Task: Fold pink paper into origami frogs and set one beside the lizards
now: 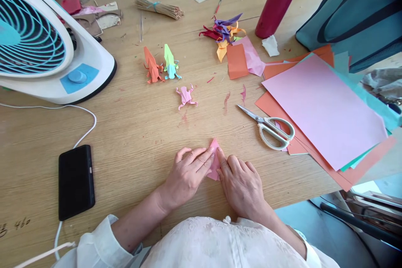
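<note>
Between my hands a small piece of folded pink paper lies on the table, coming to a point at its far end. My left hand presses its fingertips along the left side of the paper. From the other side, my right hand pins the right edge with its index finger and thumb, the other fingers curled. Both hands hold the paper, and their fingers hide part of its folds. Beyond them sits a pink origami frog. White-handled scissors lie to the right, blades partly apart.
An orange origami figure and a green-and-blue one stand farther back. Coloured sheets cover the right side, near a red bottle and a teal bag. A white fan and black phone occupy the left.
</note>
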The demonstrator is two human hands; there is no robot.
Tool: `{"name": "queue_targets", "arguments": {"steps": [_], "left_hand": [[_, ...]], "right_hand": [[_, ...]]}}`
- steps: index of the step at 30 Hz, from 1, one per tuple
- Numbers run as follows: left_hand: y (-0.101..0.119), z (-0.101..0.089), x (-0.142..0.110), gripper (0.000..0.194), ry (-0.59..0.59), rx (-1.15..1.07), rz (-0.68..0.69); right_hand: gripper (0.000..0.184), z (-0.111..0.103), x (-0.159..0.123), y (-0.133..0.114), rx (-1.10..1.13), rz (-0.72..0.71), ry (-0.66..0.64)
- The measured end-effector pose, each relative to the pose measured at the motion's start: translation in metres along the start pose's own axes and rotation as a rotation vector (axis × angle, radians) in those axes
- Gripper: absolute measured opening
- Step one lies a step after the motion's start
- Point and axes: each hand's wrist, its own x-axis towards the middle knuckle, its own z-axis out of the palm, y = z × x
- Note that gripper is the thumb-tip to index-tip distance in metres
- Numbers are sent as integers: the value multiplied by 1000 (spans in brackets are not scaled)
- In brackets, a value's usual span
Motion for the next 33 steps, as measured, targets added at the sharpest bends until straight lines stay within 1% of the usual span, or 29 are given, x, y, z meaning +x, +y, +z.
{"name": "queue_targets", "arguments": {"steps": [5,10,15,20,23,27,33], "left_hand": [[1,1,-2,39,-29,6,-19],[2,-1,1,40,-81,27,-41],[4,-2,3,40,-105,43,-53],[6,-2,4,45,-132,35,-55],[6,-1,4,49,-136,33,-57],[7,1,5,47,-122,28,-64],[8,2,6,47,-137,46,-80]], "right_hand": [[49,0,0,0,-8,-13,-12],[52,-2,0,2,-3,-21,-32],[57,-4,2,2,11,-27,-61],[58,-6,5,3,11,-32,-51],[56,-6,8,4,8,-48,-33],[54,-7,9,4,-6,-57,-16],[55,-7,10,4,-18,-47,-27]]}}
